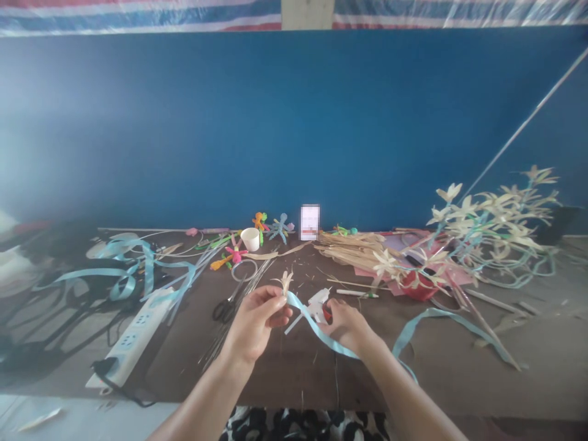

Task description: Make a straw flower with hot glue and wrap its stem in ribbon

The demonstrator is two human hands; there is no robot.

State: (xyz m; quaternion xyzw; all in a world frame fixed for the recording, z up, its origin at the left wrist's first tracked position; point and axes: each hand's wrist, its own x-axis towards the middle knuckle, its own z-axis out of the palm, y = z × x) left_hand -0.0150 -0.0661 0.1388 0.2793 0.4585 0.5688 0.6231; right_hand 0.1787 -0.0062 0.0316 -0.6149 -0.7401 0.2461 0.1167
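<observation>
My left hand (263, 315) pinches a small cream flower (285, 283) made of dry, pale strips. A light blue ribbon (316, 329) starts at the flower's base and runs down to the right, passing by my right wrist. My right hand (345, 320) is closed around a white glue gun with a red trigger (318, 302), which lies low over the table and points away. A translucent glue stick (294, 323) shows at its left side. My palm hides the glue gun's grip.
A power strip (133, 340) and loose blue ribbon (124, 269) lie left, with black scissors (224, 309) beside bundled wires. Behind stand a white cup (250, 239), small yarn dolls (236, 251) and a lit phone (310, 222). Dry husks (349, 248) and finished flower stems (496, 220) are right.
</observation>
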